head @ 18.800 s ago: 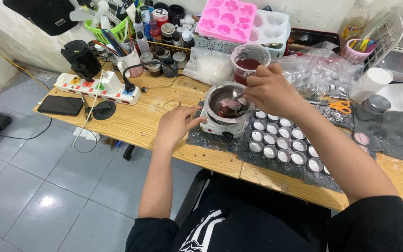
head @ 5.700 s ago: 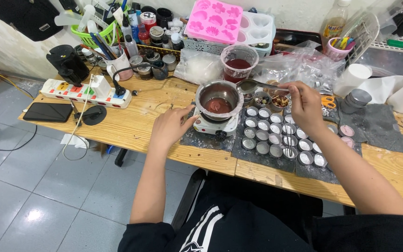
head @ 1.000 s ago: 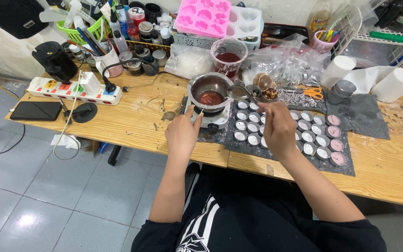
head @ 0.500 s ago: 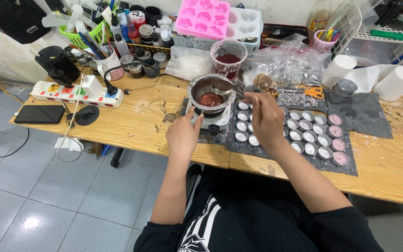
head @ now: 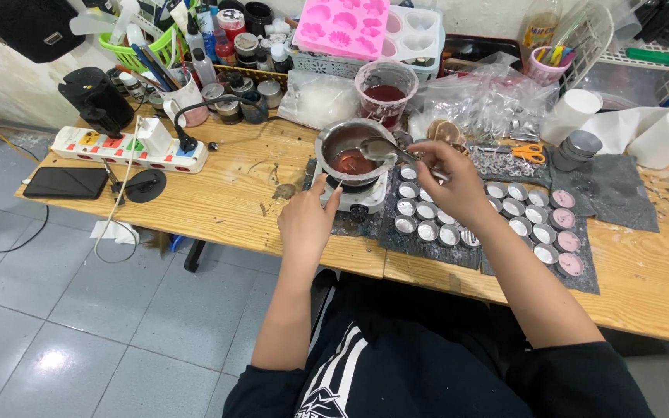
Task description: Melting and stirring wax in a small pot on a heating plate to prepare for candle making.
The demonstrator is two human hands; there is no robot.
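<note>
One wooden table (head: 241, 193) filled most of the view, cluttered along its far edge. Landmark: the small metal pot (head: 352, 151) of red melted wax, sitting on a white hot plate (head: 354, 197) near the table's middle. Right of the pot lay a dark grey mat (head: 505, 251) carrying rows of small round tins (head: 426, 231), some filled pink at the far right. Behind the pot stood a clear cup of dark red liquid (head: 385, 91) and a pink mould tray (head: 342, 27). Left of the pot lay a white power strip (head: 129, 151) and a black phone (head: 65, 182). Left hand (head: 307, 220) rested just in front of the pot, fingers loosely spread, fingertips touching the hot plate's edge. Right hand (head: 451, 182), just right of the pot, pinched the handle of a metal spoon (head: 385, 149), its bowl over the pot's rim.
</note>
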